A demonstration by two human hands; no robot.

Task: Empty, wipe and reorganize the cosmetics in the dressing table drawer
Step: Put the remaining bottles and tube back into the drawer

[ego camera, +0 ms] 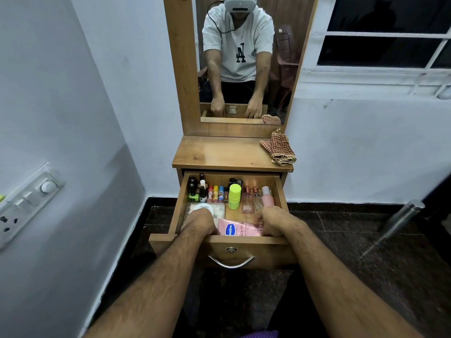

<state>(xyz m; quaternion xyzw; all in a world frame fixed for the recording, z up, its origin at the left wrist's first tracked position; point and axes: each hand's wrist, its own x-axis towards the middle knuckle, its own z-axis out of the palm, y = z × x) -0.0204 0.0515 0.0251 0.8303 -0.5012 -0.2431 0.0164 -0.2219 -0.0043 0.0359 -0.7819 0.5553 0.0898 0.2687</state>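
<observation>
The wooden drawer (244, 240) of the dressing table is pulled out. At its back stand nail polish bottles (192, 191), three lip balm sticks (216, 193), a lime green bottle (234, 196), two clear perfume bottles (247, 201) and a pink bottle (267, 197). A white jar (205, 208) rests on a clear flat box (219, 212) at the front left. A pink Vaseline tube (240, 228) lies along the front wall. My left hand (200, 222) curls at the tube's left end. My right hand (271, 222) closes over its right end.
A folded checked cloth (279, 148) lies on the right of the table top (219, 152), under the mirror (244, 57). A white wall with a switch panel (24, 203) stands close on the left. A metal cylinder (400, 218) leans on the dark floor at right.
</observation>
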